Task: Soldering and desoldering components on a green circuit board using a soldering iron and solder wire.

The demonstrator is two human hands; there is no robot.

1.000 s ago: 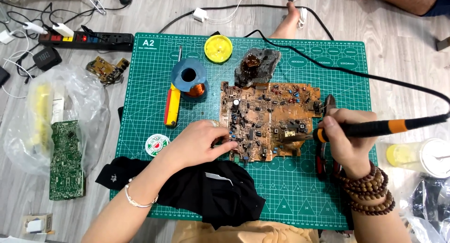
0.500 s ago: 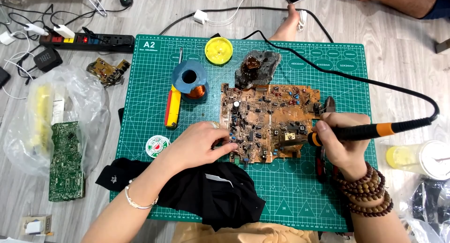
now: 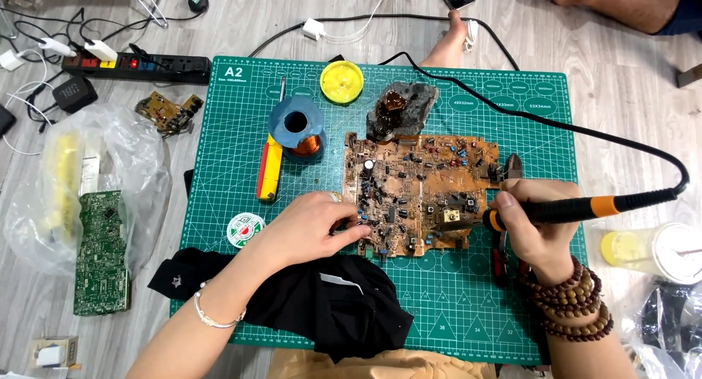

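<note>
Green cutting mat [image 3: 219,167] on wooden floor carries a brown circuit board [image 3: 420,192] at its centre. My left hand [image 3: 311,229] rests fingers loosely together on the board's left edge; my right hand [image 3: 530,225] is clamped round a soldering iron [image 3: 556,211], tip at the board's lower right.

The black-and-orange soldering iron [image 3: 556,211] in the right hand [image 3: 530,229] has swung from a slight upward slant towards level, and its tip now rests further in over the brown, component-studded circuit board [image 3: 420,196], nearer the board's lower right corner. Its black cable [image 3: 643,148] has lifted into a higher arc past the right edge of the green cutting mat [image 3: 453,313]. The left hand [image 3: 314,229] has slid slightly rightwards along the board's lower left edge.
</note>
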